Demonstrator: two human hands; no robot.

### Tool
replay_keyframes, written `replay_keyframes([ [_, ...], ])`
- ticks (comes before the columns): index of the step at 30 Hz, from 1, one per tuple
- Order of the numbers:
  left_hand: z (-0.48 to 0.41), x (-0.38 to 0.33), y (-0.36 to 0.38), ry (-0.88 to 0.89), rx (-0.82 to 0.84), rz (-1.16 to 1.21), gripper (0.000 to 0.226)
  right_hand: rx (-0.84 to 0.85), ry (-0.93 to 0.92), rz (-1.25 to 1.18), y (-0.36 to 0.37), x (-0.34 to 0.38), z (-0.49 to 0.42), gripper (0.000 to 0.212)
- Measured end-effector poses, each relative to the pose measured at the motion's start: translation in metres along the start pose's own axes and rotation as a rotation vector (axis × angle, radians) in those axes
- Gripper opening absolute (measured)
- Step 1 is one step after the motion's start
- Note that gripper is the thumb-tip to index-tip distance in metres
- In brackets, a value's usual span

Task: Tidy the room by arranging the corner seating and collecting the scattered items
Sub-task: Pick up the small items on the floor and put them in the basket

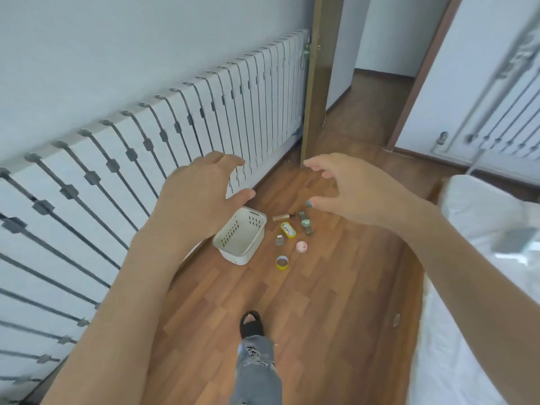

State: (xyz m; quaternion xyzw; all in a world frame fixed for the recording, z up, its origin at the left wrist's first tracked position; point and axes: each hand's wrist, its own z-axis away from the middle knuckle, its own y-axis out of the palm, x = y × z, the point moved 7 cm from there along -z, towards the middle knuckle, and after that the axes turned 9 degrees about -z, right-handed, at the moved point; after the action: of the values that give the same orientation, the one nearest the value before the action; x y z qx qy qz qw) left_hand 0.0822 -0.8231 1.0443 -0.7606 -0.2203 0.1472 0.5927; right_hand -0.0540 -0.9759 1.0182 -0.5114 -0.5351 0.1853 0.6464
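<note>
Hands held out in the air, well apart, fingers spread and loosely curved, holding nothing: the left hand [201, 194] before the white radiator [146, 141], the right hand [359, 194] above the scattered items. Below on the laminate floor [321, 317] lies a white slotted basket [239, 236], tipped with its opening toward the camera, just beside the radiator; only its own walls show inside. To its right, close together: a small brown bottle [282, 217], a grey-green oblong object [306, 223], a yellow case [287, 230] with dark marks too small to read, a little grey jar [279, 240], a pink round pot [301, 247] and a yellow tape roll [283, 263]. A white bed [482, 258] borders the right; a foot in a black slipper [251, 323] stands nearer.
</note>
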Motion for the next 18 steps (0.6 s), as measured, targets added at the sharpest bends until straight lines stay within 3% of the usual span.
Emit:
replay_keyframes([
  [8, -0.114, 0.021, 0.065, 0.123, 0.019, 0.068, 0.051, 0.006, 0.118, 0.058, 0.022, -0.045, -0.103, 0.066],
  [18, -0.250, 0.096, 0.117, 0.191, 0.025, 0.075, 0.049, -0.008, 0.234, 0.022, 0.041, -0.070, -0.255, 0.065],
])
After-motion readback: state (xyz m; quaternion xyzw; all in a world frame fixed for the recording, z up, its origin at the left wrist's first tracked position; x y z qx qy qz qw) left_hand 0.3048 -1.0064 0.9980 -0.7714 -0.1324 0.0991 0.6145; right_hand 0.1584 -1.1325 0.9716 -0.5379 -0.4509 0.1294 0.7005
